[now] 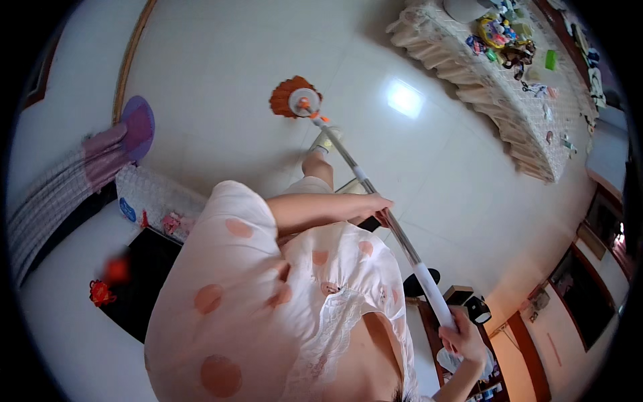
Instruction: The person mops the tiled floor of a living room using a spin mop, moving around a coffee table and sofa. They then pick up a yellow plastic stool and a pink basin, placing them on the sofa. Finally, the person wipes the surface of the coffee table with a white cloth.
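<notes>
A spin mop crosses the view at a slant. Its round orange-brown head point(280, 100) with a white disc lies on the pale floor, ahead and a little left of the middle. Halfway along the silver pole point(403, 240), my left hand point(379, 208) has its fingers wrapped round the metal. My right hand point(463, 337) is closed round the white grip point(434, 295) at the upper end, low on the right. One foot point(325, 141) stands on the floor just behind the mop head, partly covered by the pole.
At the far right stands a table point(482, 77) with a ruffled lace cloth, holding toys and small items. A purple round-topped item point(138, 127) and a cloth-covered piece point(157, 194) stand at left. A dark shelf point(435, 342) is behind my right hand. Ceiling light reflects off the floor tiles point(268, 40).
</notes>
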Available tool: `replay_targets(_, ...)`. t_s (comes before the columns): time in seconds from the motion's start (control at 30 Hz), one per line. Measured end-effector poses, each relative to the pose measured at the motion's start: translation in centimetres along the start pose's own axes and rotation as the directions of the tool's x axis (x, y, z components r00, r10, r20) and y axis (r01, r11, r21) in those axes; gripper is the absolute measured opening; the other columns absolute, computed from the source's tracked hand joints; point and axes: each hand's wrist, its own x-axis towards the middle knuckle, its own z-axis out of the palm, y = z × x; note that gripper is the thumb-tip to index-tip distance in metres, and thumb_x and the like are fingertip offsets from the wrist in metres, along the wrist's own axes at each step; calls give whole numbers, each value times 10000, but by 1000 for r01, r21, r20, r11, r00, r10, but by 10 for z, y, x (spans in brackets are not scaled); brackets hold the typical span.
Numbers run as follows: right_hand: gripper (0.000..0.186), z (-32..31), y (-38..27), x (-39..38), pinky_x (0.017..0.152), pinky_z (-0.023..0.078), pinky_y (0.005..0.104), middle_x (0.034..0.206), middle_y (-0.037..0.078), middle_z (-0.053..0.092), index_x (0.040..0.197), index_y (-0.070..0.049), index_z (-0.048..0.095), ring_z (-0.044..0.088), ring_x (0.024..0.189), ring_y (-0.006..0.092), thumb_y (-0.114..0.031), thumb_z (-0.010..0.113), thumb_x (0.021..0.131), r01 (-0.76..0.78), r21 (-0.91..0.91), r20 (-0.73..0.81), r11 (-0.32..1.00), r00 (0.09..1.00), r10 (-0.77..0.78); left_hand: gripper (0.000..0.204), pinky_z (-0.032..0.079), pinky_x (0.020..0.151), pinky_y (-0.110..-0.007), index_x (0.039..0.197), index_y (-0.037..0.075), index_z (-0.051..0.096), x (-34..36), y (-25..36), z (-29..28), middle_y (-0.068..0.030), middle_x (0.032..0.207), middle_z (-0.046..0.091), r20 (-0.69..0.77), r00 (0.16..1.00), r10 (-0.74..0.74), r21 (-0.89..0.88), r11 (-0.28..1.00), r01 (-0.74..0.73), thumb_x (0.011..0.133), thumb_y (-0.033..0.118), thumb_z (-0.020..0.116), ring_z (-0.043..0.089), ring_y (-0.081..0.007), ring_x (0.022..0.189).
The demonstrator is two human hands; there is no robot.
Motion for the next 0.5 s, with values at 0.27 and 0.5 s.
replay_targets(0.27,598,-15,76,-32,373,342,256,657,61,510,1214,27,386,463,432,121,-15,630,669,127,-206,-615,970,754,-229,39,520,548,-385,820,10,433,137,179,184,-94,637,490,-34,889,457,-408,805,-430,816,46,447,527,-215,546)
replay_targets(0.5,655,-117,109,-46,434,386,252,659,51,521,1234,30,389,483,488,117,-1,645,632,219,-259,-259,941,922,-286,62,493,564,-371,756,38,428,70,64,155,-74,607,461,-278,867,415,-652,581,-487,776,28,486,497,-207,549)
